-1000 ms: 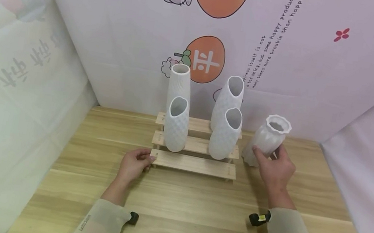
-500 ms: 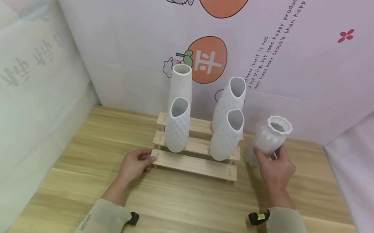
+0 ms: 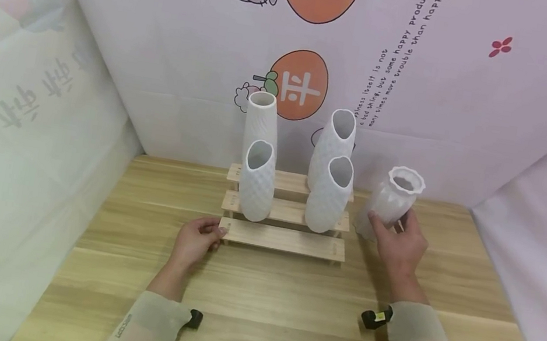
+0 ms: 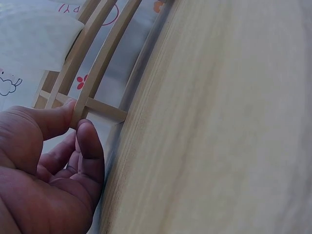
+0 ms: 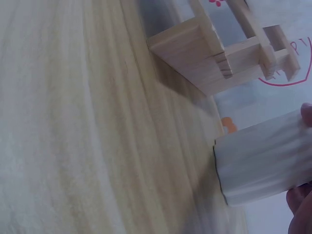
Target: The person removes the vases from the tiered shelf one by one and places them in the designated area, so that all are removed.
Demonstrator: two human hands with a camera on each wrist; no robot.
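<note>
A three-step wooden rack [image 3: 281,239] stands near the back of the table. My left hand [image 3: 195,241] pinches the left end of its lowest step between thumb and forefinger, plain in the left wrist view too [image 4: 58,161]. My right hand [image 3: 402,246] grips a white ribbed vase [image 3: 390,203] with a scalloped rim, right of the rack. In the right wrist view the base of this vase [image 5: 263,161] is close over the table. On the rack's upper steps stand several white vases: a straight-mouthed one [image 3: 261,121] at back left and slant-mouthed ones, such as the front left one [image 3: 256,191].
The wood-grain table [image 3: 253,309] runs toward me in front of the rack. A printed white cloth [image 3: 188,63] hangs right behind it, with more cloth at the left [image 3: 11,184] and right sides.
Both hands keep their holds, the left on the rack and the right on the ribbed vase. Only a slight shift of the head view shows.
</note>
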